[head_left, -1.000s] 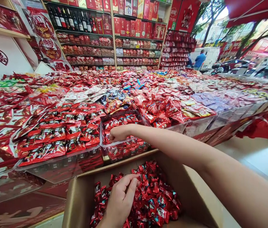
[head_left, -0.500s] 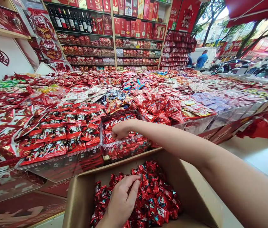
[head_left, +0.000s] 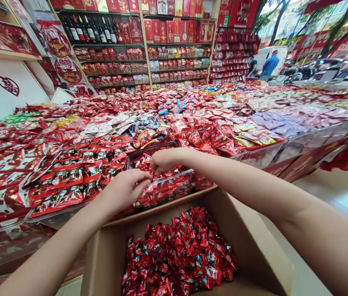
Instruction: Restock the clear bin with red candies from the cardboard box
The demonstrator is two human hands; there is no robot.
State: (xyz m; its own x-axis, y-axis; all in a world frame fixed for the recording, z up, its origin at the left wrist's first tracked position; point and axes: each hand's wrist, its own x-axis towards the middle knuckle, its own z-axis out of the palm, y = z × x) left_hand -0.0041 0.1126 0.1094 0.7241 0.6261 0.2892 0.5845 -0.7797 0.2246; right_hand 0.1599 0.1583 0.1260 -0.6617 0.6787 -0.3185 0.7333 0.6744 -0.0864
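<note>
My right hand point(head_left: 167, 160) is over the clear plastic bin point(head_left: 167, 177) of small red-wrapped candies, its fingers curled downward and closed; what they hold is hidden. At the bin's front left corner is my left hand point(head_left: 127, 189), thumb and fingers drawn together in a pinch, pointing at the candies. I cannot make out anything between its fingertips. Below both hands stands an open cardboard box point(head_left: 255, 234), with a heap of red foil-wrapped candies point(head_left: 181, 250) in it. The same kind of red wrappers shows through the bin's front wall.
Black-and-red candy packets point(head_left: 75, 174) fill the bin to the left. Red pyramid-shaped packs point(head_left: 220, 137) are piled at right behind the bin. Shelves of boxes point(head_left: 180, 31) and wine bottles point(head_left: 90, 29) stand at the back. A person in blue point(head_left: 270, 65) is far off at right.
My left hand has moved from the candies in the cardboard box up and left to the plastic bin. My right hand has shifted slightly right and up, staying over the bin.
</note>
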